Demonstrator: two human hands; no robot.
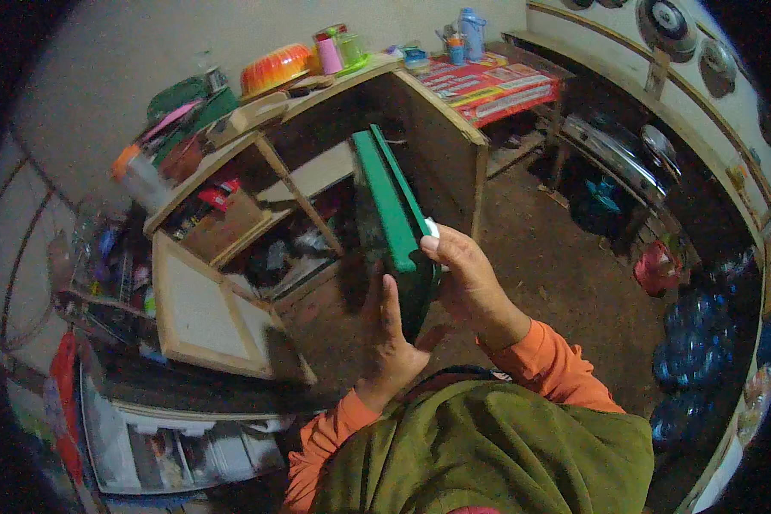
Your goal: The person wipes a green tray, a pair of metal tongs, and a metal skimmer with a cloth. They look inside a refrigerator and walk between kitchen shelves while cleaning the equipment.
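A flat green box-like object [389,199], with a long groove along its edge, is held up on edge before me. My left hand [395,347] supports its lower near end, the thumb pointing up along the dark side. On the right side, my right hand [459,266] grips it near the groove, with something small and white [432,228] between its fingers and the green edge. Whether the white thing is a cloth or paper I cannot tell. Behind the object stands an open wooden cabinet [299,193] with things on its shelves.
The cabinet's door [212,315] hangs open at the left. An orange bowl [276,67] and cups stand on its top. A low table with a red cover [488,87] is at the back right. Large blue water bottles [694,340] stand at the right, a grey plastic rack [199,450] at lower left.
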